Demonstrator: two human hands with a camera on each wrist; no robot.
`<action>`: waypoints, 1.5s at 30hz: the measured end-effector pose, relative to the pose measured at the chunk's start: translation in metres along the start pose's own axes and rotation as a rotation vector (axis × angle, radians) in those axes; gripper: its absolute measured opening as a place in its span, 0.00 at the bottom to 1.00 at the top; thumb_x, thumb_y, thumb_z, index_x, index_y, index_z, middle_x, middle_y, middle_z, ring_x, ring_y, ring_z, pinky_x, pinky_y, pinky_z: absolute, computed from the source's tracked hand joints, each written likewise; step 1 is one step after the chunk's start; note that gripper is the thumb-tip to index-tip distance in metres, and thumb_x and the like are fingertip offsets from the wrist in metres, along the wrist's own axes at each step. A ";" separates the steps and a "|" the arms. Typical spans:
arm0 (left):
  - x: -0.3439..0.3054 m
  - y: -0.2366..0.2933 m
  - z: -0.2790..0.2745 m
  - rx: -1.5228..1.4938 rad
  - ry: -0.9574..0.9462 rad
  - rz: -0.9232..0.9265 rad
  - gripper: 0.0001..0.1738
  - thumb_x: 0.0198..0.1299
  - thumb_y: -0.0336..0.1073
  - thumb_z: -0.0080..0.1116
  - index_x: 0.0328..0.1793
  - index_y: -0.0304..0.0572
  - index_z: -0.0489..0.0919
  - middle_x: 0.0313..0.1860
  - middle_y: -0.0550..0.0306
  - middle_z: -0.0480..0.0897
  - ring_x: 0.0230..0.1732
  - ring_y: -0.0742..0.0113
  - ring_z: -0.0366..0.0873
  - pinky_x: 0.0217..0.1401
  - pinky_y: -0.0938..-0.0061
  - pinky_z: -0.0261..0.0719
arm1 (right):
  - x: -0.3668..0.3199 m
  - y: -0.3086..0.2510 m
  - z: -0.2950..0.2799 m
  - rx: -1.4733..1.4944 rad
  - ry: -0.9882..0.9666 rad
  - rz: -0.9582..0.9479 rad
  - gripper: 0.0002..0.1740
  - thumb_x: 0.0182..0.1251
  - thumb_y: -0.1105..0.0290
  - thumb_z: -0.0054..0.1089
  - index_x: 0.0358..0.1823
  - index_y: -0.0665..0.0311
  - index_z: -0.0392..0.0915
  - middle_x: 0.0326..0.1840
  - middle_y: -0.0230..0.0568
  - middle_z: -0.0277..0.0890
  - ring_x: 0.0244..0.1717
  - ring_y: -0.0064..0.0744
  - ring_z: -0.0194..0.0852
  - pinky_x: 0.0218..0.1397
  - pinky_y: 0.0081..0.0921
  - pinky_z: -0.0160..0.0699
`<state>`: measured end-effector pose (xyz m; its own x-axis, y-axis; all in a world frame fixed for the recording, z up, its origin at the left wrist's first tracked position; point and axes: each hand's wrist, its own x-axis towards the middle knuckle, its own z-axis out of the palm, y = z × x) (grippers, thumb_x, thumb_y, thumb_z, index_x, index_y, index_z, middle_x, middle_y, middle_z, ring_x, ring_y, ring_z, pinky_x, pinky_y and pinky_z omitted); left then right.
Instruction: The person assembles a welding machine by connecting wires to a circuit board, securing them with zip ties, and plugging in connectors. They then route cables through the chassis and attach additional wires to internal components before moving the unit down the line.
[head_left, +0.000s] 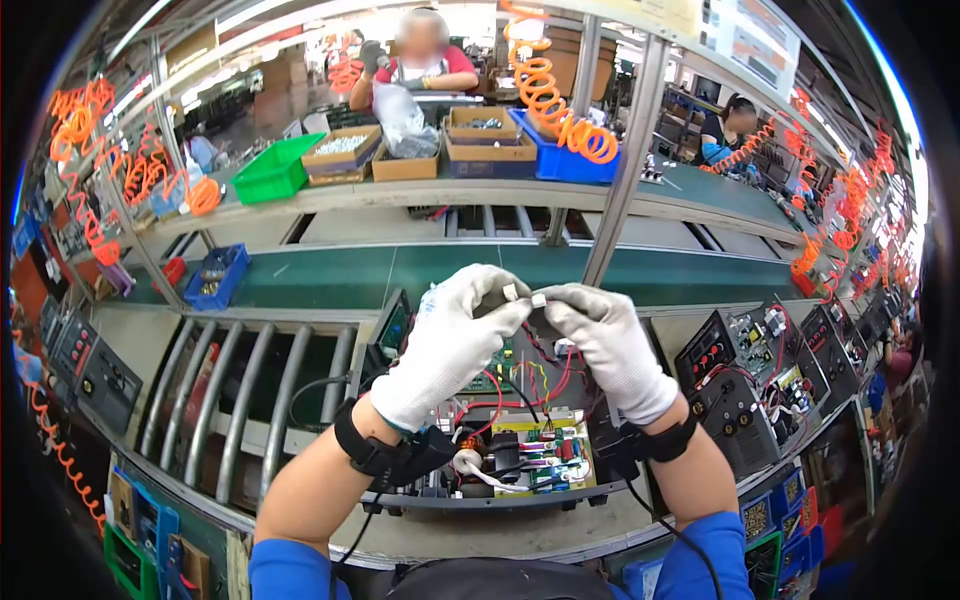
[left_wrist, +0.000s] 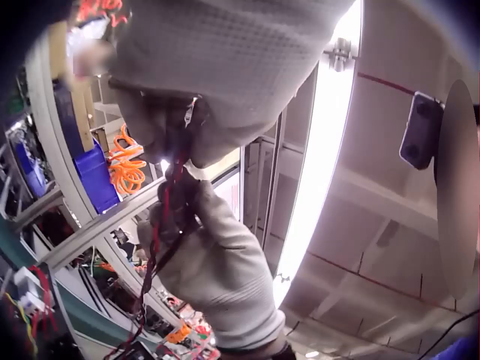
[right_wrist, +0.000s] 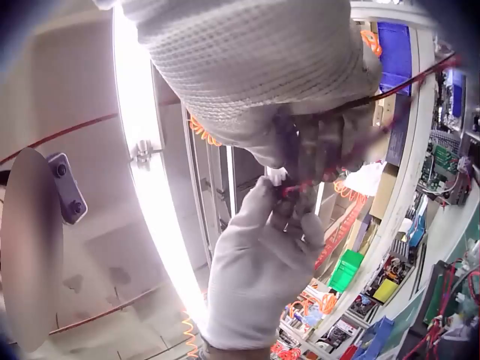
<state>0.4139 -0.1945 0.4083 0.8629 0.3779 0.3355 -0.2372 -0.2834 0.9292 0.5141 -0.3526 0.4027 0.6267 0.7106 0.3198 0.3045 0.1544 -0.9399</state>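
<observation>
Two gloved hands meet above an opened device (head_left: 540,450) full of boards and wires. The left hand (head_left: 455,340) pinches a small white connector (head_left: 510,292) between thumb and fingers. Close beside it, the right hand (head_left: 610,345) pinches another small white connector (head_left: 539,299). Red and dark wires (left_wrist: 156,247) hang down from the fingers in the left wrist view. In the right wrist view, a white piece (right_wrist: 277,176) shows between the fingertips, with red wire beside it. Whether the two connectors touch cannot be told.
Roller bars (head_left: 240,400) lie to the left, with a green belt (head_left: 340,275) beyond. More opened devices (head_left: 735,400) stand at the right. Parts boxes (head_left: 490,150) and a green bin (head_left: 275,168) line the far shelf, where another person stands. Orange coiled hoses hang overhead.
</observation>
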 end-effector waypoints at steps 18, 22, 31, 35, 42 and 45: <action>0.010 -0.133 -0.076 -0.912 0.291 -0.410 0.20 0.64 0.38 0.56 0.59 0.36 0.73 0.28 0.59 0.77 0.25 0.76 0.73 0.24 0.85 0.68 | 0.209 0.172 0.057 -1.307 -0.613 0.308 0.13 0.59 0.61 0.57 0.38 0.57 0.87 0.39 0.48 0.85 0.43 0.48 0.84 0.51 0.37 0.81; 0.027 -0.124 -0.096 -0.898 0.443 -0.272 0.22 0.65 0.36 0.56 0.60 0.29 0.71 0.30 0.55 0.80 0.23 0.76 0.76 0.27 0.83 0.75 | 0.226 0.193 0.071 -1.391 -0.738 0.437 0.18 0.49 0.63 0.65 0.39 0.66 0.85 0.43 0.57 0.83 0.46 0.51 0.84 0.51 0.38 0.82; 0.025 -0.141 -0.095 -0.985 0.481 -0.307 0.22 0.65 0.35 0.56 0.62 0.33 0.70 0.33 0.55 0.81 0.25 0.75 0.77 0.29 0.83 0.73 | 0.228 0.202 0.062 -1.253 -0.722 0.459 0.19 0.51 0.56 0.69 0.37 0.63 0.88 0.30 0.43 0.85 0.33 0.40 0.85 0.42 0.32 0.81; 0.023 -0.147 -0.097 -0.983 0.477 -0.315 0.22 0.65 0.35 0.56 0.62 0.34 0.70 0.33 0.55 0.81 0.25 0.76 0.76 0.29 0.83 0.72 | 0.232 0.208 0.064 -1.306 -0.754 0.429 0.18 0.49 0.56 0.69 0.35 0.64 0.87 0.31 0.46 0.85 0.34 0.41 0.85 0.43 0.33 0.81; 0.022 -0.156 -0.098 -0.983 0.464 -0.298 0.21 0.66 0.34 0.55 0.62 0.33 0.70 0.34 0.54 0.81 0.24 0.76 0.77 0.28 0.83 0.73 | 0.235 0.189 0.085 -1.424 -0.751 0.511 0.21 0.45 0.61 0.71 0.41 0.65 0.85 0.40 0.52 0.84 0.43 0.48 0.84 0.49 0.37 0.82; 0.025 -0.159 -0.096 -0.962 0.442 -0.297 0.17 0.67 0.34 0.56 0.60 0.38 0.73 0.33 0.56 0.80 0.25 0.76 0.78 0.27 0.84 0.75 | 0.241 0.202 0.089 -1.446 -0.787 0.519 0.24 0.42 0.64 0.72 0.44 0.65 0.85 0.47 0.52 0.83 0.48 0.50 0.84 0.51 0.40 0.82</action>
<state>0.4302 -0.0552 0.2837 0.7530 0.6539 -0.0739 -0.4607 0.6041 0.6502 0.6628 -0.0892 0.2794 0.5210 0.6894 -0.5033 0.8235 -0.5611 0.0839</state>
